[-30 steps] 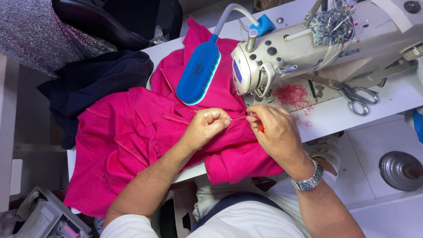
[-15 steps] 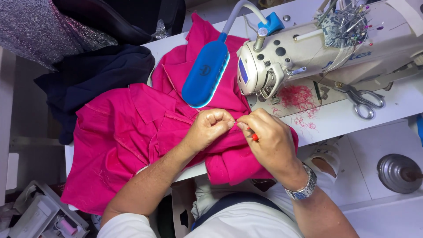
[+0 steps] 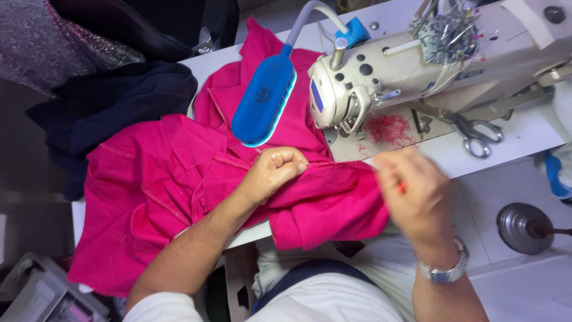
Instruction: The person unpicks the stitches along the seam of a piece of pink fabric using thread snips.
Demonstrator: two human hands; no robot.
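Note:
A bright pink garment (image 3: 161,197) lies spread over the sewing table. My left hand (image 3: 275,173) pinches a fold of the pink cloth near its seam. My right hand (image 3: 411,194) is blurred with motion to the right of it, closed on a small red-handled tool (image 3: 402,186), apart from the cloth's edge. A cream sewing machine (image 3: 381,83) stands just behind both hands, with a blue lamp (image 3: 264,100) on a bent neck hanging over the garment.
Pink thread scraps (image 3: 387,128) lie on the machine bed beside scissors (image 3: 476,134). A dark navy garment (image 3: 113,107) is piled at the left. A pin cushion full of pins (image 3: 450,33) sits atop the machine. A metal bobbin stand (image 3: 524,226) is at lower right.
My right hand has pulled away rightward from my left hand, drawing the red tool off the seam. The left hand keeps its pinch on the cloth. The view shifted slightly.

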